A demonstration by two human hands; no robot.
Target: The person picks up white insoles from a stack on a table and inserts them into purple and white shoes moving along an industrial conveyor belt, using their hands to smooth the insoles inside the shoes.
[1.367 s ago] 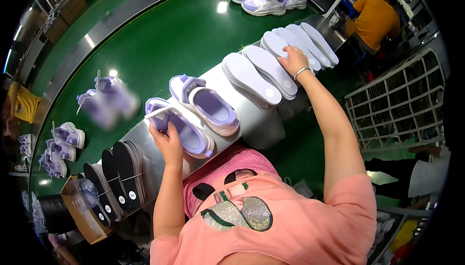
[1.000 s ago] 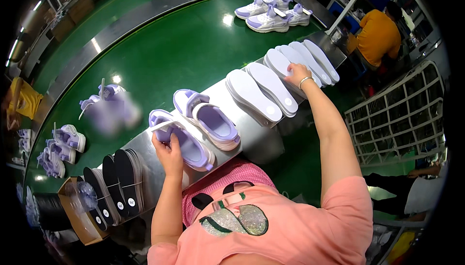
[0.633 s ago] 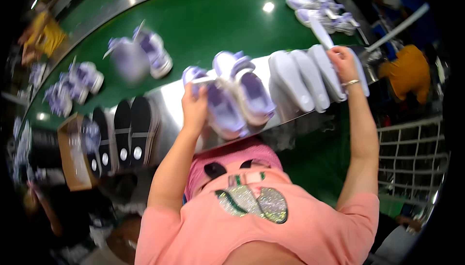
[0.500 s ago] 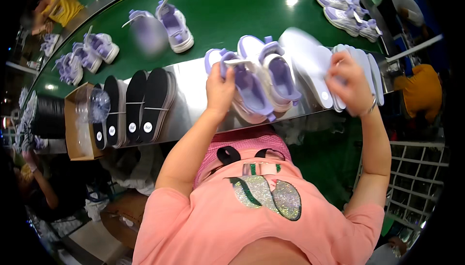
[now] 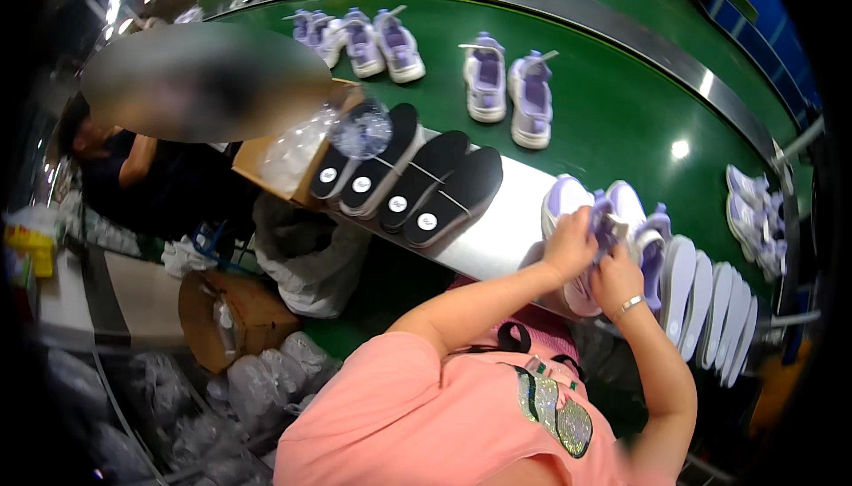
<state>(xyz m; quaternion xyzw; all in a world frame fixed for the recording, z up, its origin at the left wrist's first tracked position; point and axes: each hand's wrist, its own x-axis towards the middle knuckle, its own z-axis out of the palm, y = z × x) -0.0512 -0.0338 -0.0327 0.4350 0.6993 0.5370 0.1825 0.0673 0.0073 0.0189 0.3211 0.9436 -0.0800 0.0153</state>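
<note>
A pair of lavender and white sneakers stands on the metal shelf (image 5: 497, 229) in front of me. My left hand (image 5: 571, 244) grips the nearer lavender sneaker (image 5: 564, 200) at its opening. My right hand (image 5: 616, 278), with a bracelet on the wrist, is pressed against the same shoe from the right, fingers curled at its tongue. The second sneaker (image 5: 646, 236) stands right beside it. Whether something is tucked between my fingers and the shoe is hidden.
A row of white insoles (image 5: 713, 304) lies to the right, several black insoles (image 5: 417, 182) to the left beside a cardboard box (image 5: 275, 162) of plastic bags. More sneaker pairs (image 5: 508, 94) ride the green conveyor (image 5: 621, 122). Another person (image 5: 133, 175) works at left.
My right hand left the white insoles and came back to the sneaker my left hand holds. Both hands are now together on it. My view swung left and down.
</note>
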